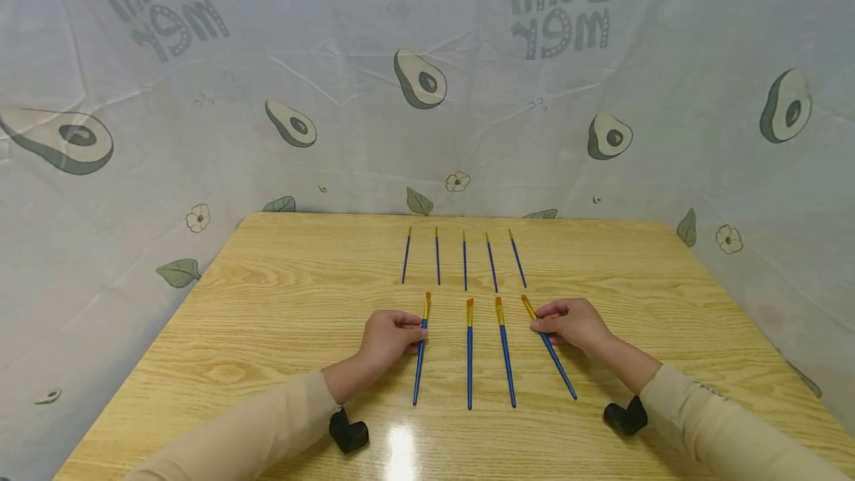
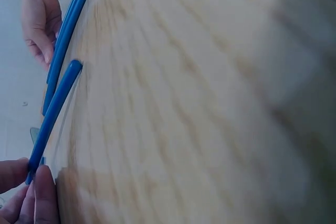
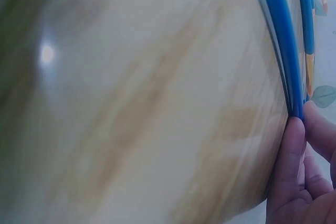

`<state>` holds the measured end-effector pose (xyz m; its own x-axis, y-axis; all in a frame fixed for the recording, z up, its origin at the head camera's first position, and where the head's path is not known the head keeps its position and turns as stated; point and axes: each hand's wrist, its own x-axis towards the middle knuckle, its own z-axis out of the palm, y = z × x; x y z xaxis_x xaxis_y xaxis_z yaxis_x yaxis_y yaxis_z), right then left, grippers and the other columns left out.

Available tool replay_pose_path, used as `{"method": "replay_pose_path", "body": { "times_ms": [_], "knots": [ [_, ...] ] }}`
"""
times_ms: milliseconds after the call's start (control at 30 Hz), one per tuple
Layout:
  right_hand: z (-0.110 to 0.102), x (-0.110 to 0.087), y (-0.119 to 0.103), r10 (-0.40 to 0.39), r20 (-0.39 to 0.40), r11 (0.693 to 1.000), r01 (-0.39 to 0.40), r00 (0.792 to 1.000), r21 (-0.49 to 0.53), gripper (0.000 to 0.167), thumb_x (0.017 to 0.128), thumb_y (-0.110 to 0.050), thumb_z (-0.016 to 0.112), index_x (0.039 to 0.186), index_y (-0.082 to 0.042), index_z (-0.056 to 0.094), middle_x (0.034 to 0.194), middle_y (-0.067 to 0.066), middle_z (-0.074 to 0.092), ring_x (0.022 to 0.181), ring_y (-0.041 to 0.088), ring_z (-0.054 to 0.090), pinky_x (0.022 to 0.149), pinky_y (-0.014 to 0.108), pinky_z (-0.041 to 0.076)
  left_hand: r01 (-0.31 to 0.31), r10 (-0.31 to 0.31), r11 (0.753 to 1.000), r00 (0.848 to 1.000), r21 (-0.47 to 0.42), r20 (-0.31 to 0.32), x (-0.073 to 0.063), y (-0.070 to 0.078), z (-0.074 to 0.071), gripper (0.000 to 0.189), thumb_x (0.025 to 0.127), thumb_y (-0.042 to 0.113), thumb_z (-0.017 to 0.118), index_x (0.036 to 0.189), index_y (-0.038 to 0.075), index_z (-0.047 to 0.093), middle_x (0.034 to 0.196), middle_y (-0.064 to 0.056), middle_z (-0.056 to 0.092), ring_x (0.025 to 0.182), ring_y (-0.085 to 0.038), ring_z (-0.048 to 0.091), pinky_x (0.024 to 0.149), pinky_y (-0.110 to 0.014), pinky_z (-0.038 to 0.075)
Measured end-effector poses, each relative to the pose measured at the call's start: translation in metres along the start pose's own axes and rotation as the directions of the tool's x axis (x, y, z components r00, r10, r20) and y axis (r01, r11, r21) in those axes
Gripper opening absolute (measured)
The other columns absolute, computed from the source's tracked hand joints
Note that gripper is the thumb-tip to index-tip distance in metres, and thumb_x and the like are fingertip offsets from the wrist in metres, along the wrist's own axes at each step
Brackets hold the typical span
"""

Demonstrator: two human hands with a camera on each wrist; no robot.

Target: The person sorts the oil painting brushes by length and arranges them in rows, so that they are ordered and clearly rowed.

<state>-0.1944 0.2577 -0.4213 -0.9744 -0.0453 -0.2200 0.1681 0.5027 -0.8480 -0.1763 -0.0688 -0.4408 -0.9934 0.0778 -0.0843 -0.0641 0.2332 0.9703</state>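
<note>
My left hand (image 1: 390, 336) pinches a blue-handled paintbrush (image 1: 419, 366) between thumb and fingers, close to its gold ferrule. In the left wrist view the handle of this brush (image 2: 55, 108) slants up from the fingertips. On the other side, my right hand (image 1: 574, 324) grips a similar paintbrush (image 1: 559, 366) near the ferrule, its handle tilted toward the lower right. The right wrist view shows that handle (image 3: 285, 35) rising from the thumb and fingers. Two more flat-tipped paintbrushes, one on the left (image 1: 470, 362) and one on the right (image 1: 507, 362), lie between the hands, bristles pointing away.
Farther back on the wooden table (image 1: 267, 347), several thin blue brushes (image 1: 464, 266) lie in a row, tips away. A black device sits under the left wrist (image 1: 349, 433), another under the right (image 1: 625, 418). Behind the table hangs a printed cloth (image 1: 361, 154).
</note>
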Motion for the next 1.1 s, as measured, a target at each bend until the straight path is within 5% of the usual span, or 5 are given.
{"method": "replay_pose_path", "body": {
  "times_ms": [467, 1100],
  "knots": [
    [0.0002, -0.0022, -0.0028, -0.001, 0.0, 1.0, 0.001, 1.0, 0.011, 0.034, 0.086, -0.009, 0.075, 0.113, 0.009, 0.064, 0.086, 0.006, 0.067, 0.071, 0.014, 0.065, 0.062, 0.029, 0.057, -0.077, 0.076, 0.994, 0.997, 0.072, 0.013, 0.0023, 0.0009, 0.0025, 0.014, 0.082, 0.001, 0.076, 0.093, -0.007, 0.071, 0.075, -0.008, 0.07, 0.057, -0.016, 0.065, 0.052, -0.029, 0.056],
    [0.0006, -0.0035, -0.0033, -0.006, -0.005, 1.0, 0.006, 1.0, 0.005, 0.035, 0.086, -0.009, 0.075, 0.113, 0.01, 0.064, 0.087, 0.007, 0.067, 0.071, 0.015, 0.064, 0.062, 0.029, 0.057, -0.1, 0.1, 0.979, 0.995, 0.178, 0.009, 0.0046, 0.0009, 0.0045, 0.012, 0.078, -0.001, 0.079, 0.085, -0.004, 0.069, 0.07, -0.004, 0.068, 0.055, -0.013, 0.064, 0.05, -0.027, 0.055]
  ]
}}
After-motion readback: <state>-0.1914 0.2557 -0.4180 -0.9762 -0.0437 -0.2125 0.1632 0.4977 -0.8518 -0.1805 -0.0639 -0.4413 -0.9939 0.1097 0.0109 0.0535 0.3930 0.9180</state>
